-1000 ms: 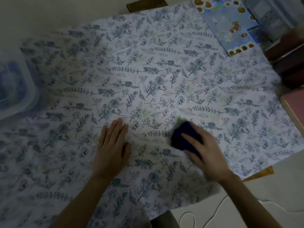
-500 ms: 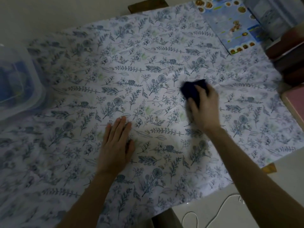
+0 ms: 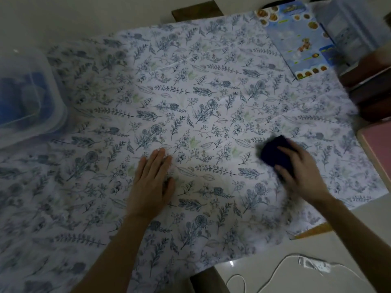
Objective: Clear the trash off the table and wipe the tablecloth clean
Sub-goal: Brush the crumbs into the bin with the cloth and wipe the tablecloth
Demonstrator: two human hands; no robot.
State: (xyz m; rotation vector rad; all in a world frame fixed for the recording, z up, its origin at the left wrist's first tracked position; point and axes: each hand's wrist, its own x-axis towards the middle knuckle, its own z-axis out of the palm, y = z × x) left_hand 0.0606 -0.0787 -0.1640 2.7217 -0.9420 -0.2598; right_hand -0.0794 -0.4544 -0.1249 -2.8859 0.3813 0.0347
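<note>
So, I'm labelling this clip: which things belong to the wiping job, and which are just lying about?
Job: tablecloth, dark cloth under the right hand, left hand flat on the tablecloth.

Lying about: plastic box, blue leaflet, white cable on the floor.

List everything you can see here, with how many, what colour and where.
tablecloth: one, white with blue-grey leaf print, covering the table
cloth: one, dark navy, on the tablecloth at right, under the right hand
tub: one, clear plastic with blue contents, left edge
leaflet: one, blue with food pictures, far right corner
box: one, clear plastic, top right, blurred
pink thing: one, right edge, cut off, cannot tell what
cable: one, white, on the floor at bottom right
left hand: one, flat on the tablecloth, centre
right hand: one, gripping the cloth
</note>
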